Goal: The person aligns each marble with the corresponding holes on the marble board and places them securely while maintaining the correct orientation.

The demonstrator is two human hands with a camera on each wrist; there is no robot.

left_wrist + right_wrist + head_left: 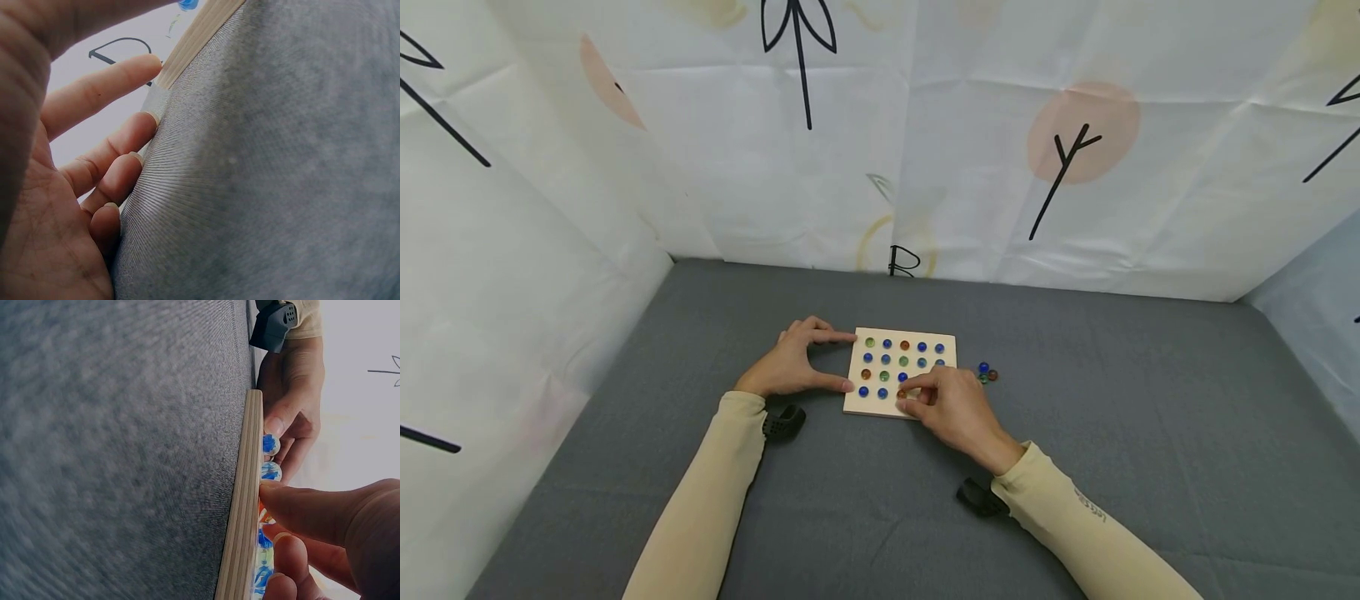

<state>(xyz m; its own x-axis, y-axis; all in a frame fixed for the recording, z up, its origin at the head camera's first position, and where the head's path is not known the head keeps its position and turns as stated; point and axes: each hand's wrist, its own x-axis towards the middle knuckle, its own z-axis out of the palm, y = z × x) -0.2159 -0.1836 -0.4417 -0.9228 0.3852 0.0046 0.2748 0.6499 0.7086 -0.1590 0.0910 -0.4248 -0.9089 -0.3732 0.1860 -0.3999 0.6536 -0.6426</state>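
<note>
A pale wooden board (874, 403) lies on the grey cloth, with rows of blue, green and orange glass marbles set in it. My right hand (958, 414) is over its front right part. Thumb and index finger there pinch an orange marble (265, 515) in the front row, low against the board's top. My left hand (787, 364) stands at the left edge, index fingertip at the back corner and thumb (835, 383) near the front. In the left wrist view, the other fingers (122, 178) lie along the cloth. My right hand hides the front right marbles.
A small cluster of loose marbles, including a blue marble (983, 367) and a reddish one (993, 376), lies just right of the board. Grey cloth (1120, 400) covers the table. A white patterned curtain (955, 167) hangs behind it and at both sides.
</note>
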